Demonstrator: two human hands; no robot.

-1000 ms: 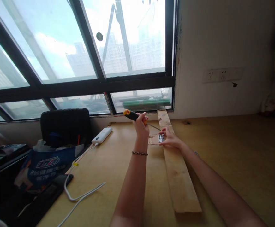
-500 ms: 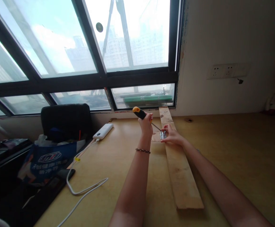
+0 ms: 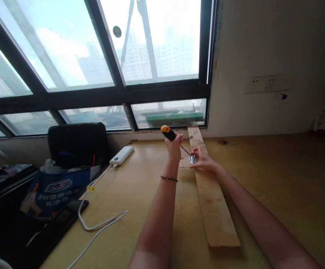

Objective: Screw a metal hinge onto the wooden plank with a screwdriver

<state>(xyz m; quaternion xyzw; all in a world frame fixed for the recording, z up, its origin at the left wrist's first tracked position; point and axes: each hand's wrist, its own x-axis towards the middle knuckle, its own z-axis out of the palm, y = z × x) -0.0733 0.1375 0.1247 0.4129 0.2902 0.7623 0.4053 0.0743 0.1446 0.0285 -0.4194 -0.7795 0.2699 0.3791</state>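
Observation:
My left hand [image 3: 174, 145] is closed around the black and yellow handle of a screwdriver [image 3: 168, 132]. The tool slants down to the right, and its tip meets the upper edge of a small silver metal hinge [image 3: 192, 160]. Thumb and fingers of my right hand [image 3: 203, 160] pinch that hinge from the right side. It lies at the left edge of a long wooden board [image 3: 214, 209], over a small flat piece of cardboard [image 3: 184, 162]. The fine detail at the screwdriver's tip is too small to make out.
Board and hands are on a wide wooden table [image 3: 140, 179]. To the left lie a white power bank [image 3: 122, 155] and its white cable [image 3: 103, 226]. A black chair [image 3: 77, 144] with a blue bag [image 3: 57, 190] stands beyond the left edge. Windows and a wall bound the far side.
The screwdriver's handle and my left hand have shifted slightly to the right. My right hand, the hinge and the board stay nearly where they were.

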